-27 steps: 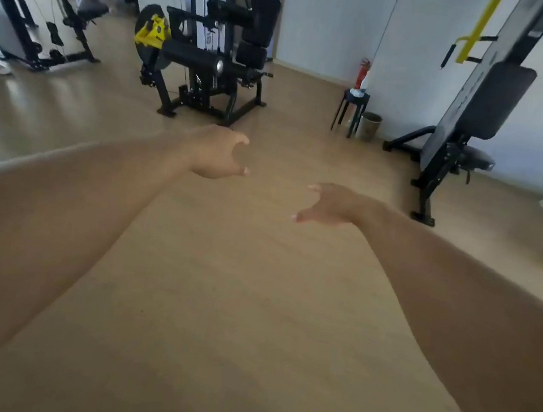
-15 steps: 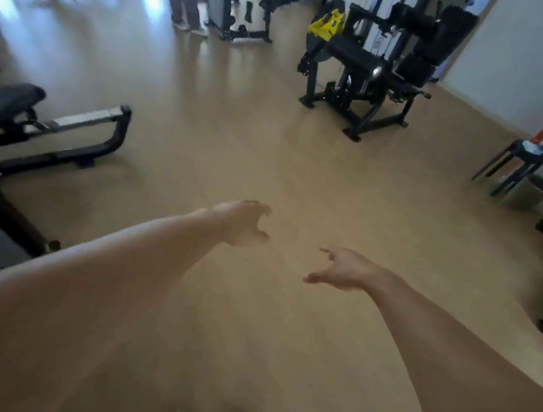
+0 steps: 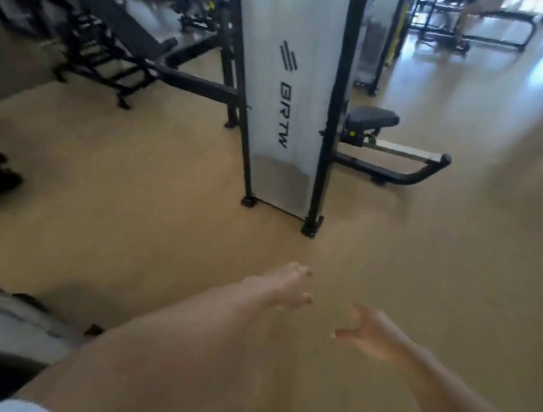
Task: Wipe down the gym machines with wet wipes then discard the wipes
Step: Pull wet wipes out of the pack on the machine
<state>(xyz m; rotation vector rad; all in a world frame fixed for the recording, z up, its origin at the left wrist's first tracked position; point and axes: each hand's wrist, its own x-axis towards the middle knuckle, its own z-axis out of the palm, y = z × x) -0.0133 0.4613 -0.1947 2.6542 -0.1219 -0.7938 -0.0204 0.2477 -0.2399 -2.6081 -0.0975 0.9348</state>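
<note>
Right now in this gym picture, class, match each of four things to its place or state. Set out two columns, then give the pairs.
1. grey upright panel lettered BRTW
2. black padded seat
3. left hand
4. right hand

A. empty, lower right
B. centre, between black posts
C. empty, beside the other hand
D. right of the panel

Pairs: 1-B, 2-D, 3-C, 4-A

Two bare forearms, the left hand (image 3: pixel 281 288) and right hand (image 3: pixel 372 335) without gloves, rings or watch. A white short sleeve (image 3: pixel 24 409) edge shows on the left arm.
</note>
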